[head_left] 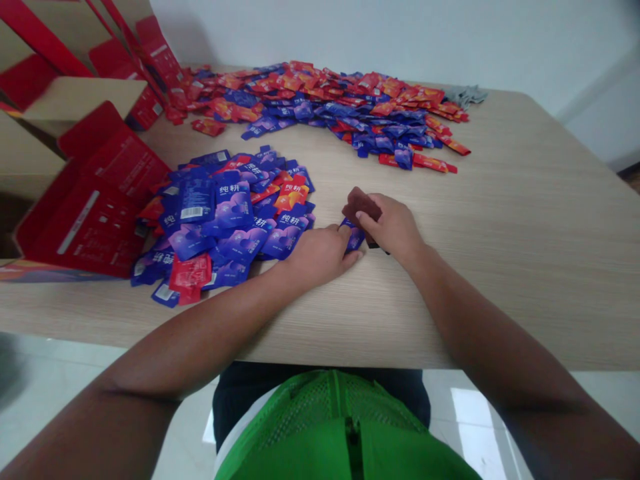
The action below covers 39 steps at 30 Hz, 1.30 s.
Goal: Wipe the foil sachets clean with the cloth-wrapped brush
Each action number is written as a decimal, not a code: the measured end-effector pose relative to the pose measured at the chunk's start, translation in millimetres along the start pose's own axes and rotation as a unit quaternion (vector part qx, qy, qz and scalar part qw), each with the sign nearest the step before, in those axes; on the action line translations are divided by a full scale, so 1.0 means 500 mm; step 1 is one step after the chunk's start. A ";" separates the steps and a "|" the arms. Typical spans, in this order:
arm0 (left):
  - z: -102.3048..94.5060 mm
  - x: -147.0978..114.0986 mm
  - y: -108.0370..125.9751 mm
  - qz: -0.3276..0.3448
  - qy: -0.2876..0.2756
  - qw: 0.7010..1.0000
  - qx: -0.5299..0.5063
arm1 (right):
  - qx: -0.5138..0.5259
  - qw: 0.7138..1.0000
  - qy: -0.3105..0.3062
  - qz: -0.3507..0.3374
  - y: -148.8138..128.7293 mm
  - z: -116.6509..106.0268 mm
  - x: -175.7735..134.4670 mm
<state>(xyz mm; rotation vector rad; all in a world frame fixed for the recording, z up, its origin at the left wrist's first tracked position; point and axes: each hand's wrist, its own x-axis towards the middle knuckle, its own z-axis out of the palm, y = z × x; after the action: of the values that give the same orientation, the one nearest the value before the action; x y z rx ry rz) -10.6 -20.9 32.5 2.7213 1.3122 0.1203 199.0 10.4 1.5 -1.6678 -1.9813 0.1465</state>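
My left hand point(320, 257) lies on the table with its fingertips on a small purple sachet point(355, 235), holding its left side. Pinched in my right hand point(397, 223) is a reddish-brown block with a wavy edge point(360, 202), tilted just over that sachet. A dark edge shows beneath the right fingers; I cannot make out what it belongs to. Close by on the left is a loose heap of purple and red sachets point(235, 220), some overlapping near my left wrist.
A long pile of red and purple sachets point(320, 100) runs along the wall at the back. Grey scraps point(467, 97) lie at its right end. Open red cartons point(95, 207) crowd the left side. The wooden table point(525, 253) has its front edge near my body.
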 end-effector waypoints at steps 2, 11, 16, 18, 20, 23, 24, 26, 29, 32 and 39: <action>0.000 0.000 0.000 0.000 -0.003 1.000 0.000 | -0.005 1.000 0.005 -0.005 0.004 0.000 0.000; -0.004 0.000 -0.001 0.009 0.006 1.000 -0.019 | 0.071 0.989 -0.049 -0.121 -0.019 -0.009 -0.011; -0.002 0.001 -0.001 0.004 0.001 1.000 -0.012 | 0.044 0.997 -0.021 -0.052 -0.011 -0.003 -0.005; -0.001 0.001 -0.001 0.001 -0.001 1.000 -0.005 | 0.021 1.000 -0.009 -0.016 -0.005 -0.003 -0.002; -0.001 0.000 -0.001 0.001 -0.003 1.000 -0.002 | 0.006 1.000 -0.002 0.004 0.000 -0.005 0.000; -0.001 -0.001 0.000 0.002 -0.004 1.000 -0.004 | -0.002 1.000 0.001 0.002 0.004 -0.006 0.001; -0.001 -0.001 0.000 0.002 -0.004 1.000 -0.006 | -0.002 1.000 0.000 -0.006 0.005 -0.006 0.001; -0.001 -0.001 0.000 0.000 -0.003 1.000 -0.010 | 0.006 1.000 -0.011 -0.029 0.003 -0.006 -0.001; -0.001 -0.002 -0.001 0.001 -0.001 1.000 -0.022 | 0.037 0.996 -0.040 -0.069 -0.006 -0.009 -0.005; -0.002 -0.002 -0.002 0.007 0.002 0.999 -0.031 | 0.063 0.992 -0.060 -0.091 -0.019 -0.013 -0.010; 0.000 0.000 -0.003 0.014 0.009 1.000 -0.023 | 0.070 0.993 -0.046 -0.089 -0.017 -0.006 -0.008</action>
<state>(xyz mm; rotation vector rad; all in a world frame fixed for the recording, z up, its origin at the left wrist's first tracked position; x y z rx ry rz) -11.6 -20.0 32.4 2.7062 1.2604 0.1765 193.4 3.9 6.5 -1.4129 -2.1239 0.2955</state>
